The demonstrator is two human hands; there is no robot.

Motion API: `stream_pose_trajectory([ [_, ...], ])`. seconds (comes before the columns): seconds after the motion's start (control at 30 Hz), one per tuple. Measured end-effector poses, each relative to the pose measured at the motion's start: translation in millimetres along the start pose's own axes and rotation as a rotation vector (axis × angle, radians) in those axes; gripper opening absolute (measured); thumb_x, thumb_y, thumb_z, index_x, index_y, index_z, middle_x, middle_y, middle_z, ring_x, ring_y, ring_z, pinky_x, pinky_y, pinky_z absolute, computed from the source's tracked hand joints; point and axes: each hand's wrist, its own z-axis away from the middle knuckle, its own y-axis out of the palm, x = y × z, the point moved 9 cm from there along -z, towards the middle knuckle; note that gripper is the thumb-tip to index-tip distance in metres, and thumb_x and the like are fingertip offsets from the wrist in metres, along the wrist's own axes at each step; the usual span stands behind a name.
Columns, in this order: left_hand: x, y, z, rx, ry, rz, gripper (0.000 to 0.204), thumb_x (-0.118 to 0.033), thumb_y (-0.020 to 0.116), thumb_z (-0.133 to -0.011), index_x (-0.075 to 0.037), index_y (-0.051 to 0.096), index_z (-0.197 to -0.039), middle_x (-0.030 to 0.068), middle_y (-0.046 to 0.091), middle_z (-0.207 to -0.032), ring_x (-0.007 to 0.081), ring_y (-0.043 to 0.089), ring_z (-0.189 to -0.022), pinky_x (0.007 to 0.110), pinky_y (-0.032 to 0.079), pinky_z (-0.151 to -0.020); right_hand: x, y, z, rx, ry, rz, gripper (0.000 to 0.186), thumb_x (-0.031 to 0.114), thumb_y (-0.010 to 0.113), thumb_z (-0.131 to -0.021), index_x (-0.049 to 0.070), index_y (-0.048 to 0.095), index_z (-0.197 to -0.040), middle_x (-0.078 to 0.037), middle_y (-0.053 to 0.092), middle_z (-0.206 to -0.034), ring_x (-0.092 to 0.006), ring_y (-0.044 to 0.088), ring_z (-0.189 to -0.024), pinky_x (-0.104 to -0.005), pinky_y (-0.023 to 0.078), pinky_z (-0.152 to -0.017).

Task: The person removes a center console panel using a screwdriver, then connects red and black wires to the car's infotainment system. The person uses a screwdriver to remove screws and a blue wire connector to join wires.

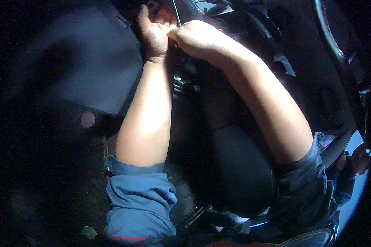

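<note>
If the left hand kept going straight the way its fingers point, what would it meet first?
Most likely the dark panel just beyond the left hand; its fingers already reach up into that dim recess. Depth there is unclear, so contact may already exist.

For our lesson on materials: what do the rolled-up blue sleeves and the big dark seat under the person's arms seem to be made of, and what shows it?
The blue sleeves look like woven cloth, matt, perhaps cotton workwear: they bunch in soft folds above the elbows. The dark seat looks like leather or vinyl, smooth with a faint sheen and a stitched seam across it; which of the two cannot be told in this dim light.
</note>
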Motion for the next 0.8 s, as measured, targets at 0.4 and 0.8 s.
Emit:
stream_pose_trajectory([
  [0.4,12,1,7,0.021,-0.073,0.083,0.049,-0.049,0.06,-0.096,-0.015,0.061,-0.13,0.0072,0.065,-0.13,0.0266,0.059,-0.118,0.052,0.044,-0.108,-3,-4,14,0.268,0.259,-0.052,0.037,0.022,0.054,-0.086,-0.003,0.077,-0.1,-0.031,0.072,-0.104,-0.0391,0.073,-0.098,-0.0459,0.056,-0.084],
  [0.8,27,-23,-8,-0.014,-0.069,-0.037,0.057,-0.051,0.059,-0.094,-0.012,0.057,-0.136,0.0131,0.065,-0.123,0.03,0.062,-0.109,0.049,0.049,-0.099,-34,32,-17,0.246,0.357,-0.32,0.036,0.007,0.054,-0.078,-0.005,0.074,-0.105,-0.025,0.073,-0.099,-0.0325,0.069,-0.086,-0.0468,0.054,-0.073],
])
